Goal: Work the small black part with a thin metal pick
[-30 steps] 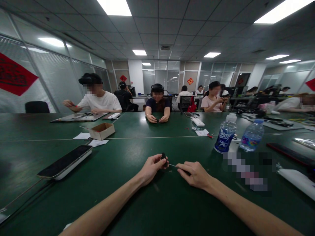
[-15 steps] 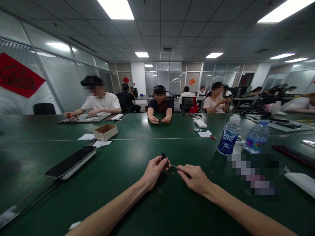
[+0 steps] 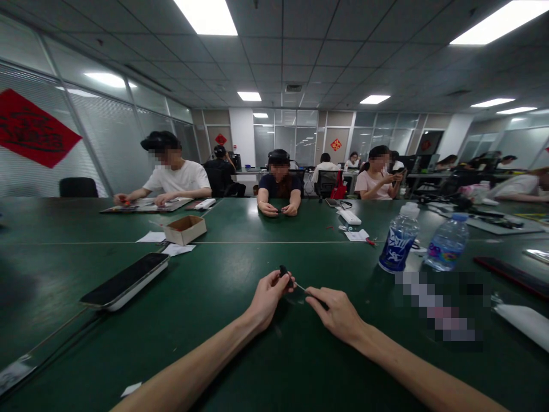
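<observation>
My left hand (image 3: 266, 298) is closed around a small black part (image 3: 283, 274), holding it above the green table between thumb and fingers. Its exact kind is too small to make out. To the right, my right hand (image 3: 338, 313) grips a screwdriver (image 3: 301, 287) whose thin metal shaft points left and reaches the black part. Most of the screwdriver's handle is hidden by my fingers. Whether the tip sits in a screw cannot be seen.
On the left are a power bank-like black and white device (image 3: 126, 280) with cables and an open cardboard box (image 3: 185, 230). Two bottles, one blue-labelled (image 3: 398, 240) and one clear (image 3: 446, 243), stand at right. Across the green table (image 3: 223, 274), people sit working.
My right hand has turned slightly about the screwdriver, and less of its dark handle shows. The left hand keeps its hold on the black part. The view has shifted a little.
</observation>
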Demonstrator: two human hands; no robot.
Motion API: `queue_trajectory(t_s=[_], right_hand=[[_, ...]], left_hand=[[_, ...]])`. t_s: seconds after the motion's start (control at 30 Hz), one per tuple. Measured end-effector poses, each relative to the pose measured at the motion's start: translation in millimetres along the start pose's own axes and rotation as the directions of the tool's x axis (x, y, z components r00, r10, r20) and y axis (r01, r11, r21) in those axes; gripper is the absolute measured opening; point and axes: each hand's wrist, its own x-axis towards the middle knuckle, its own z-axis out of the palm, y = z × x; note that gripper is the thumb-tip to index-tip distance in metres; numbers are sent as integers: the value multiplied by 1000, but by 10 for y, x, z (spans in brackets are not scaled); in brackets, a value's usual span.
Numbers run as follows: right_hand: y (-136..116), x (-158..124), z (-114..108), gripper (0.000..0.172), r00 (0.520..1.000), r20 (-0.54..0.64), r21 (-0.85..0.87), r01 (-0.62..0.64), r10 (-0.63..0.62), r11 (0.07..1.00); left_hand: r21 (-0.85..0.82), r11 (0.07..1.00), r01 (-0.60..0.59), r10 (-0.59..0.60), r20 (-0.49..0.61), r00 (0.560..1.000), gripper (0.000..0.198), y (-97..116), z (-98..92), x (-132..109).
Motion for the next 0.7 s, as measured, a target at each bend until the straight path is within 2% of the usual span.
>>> queue_trajectory(t_s=[0.23, 0.33, 0.43, 0.5, 0.57, 0.7], right_hand=[[-7, 8, -18, 20, 1000, 24, -2, 9, -9, 1000], [27, 2, -82, 18, 996, 77, -25, 38, -36, 999], [60, -14, -178, 19, 982, 168, -56, 103, -92, 993], [68, -26, -216, 20, 974, 195, -79, 130, -112, 988], [64, -33, -209, 21, 977, 182, -94, 126, -107, 988], [22, -18, -98, 21, 993, 97, -87, 72, -63, 994]], left_hand=[[-10, 1000, 23, -23, 15, 1000, 35, 22, -30, 27], [77, 995, 61, -70, 125, 990, 34, 68, -101, 54], [174, 979, 104, -148, 266, 953, 33, 138, -152, 55], [204, 973, 106, -167, 310, 936, 32, 162, -160, 45], [198, 975, 97, -155, 301, 941, 31, 151, -154, 38], [90, 993, 77, -92, 184, 979, 33, 80, -135, 39]])
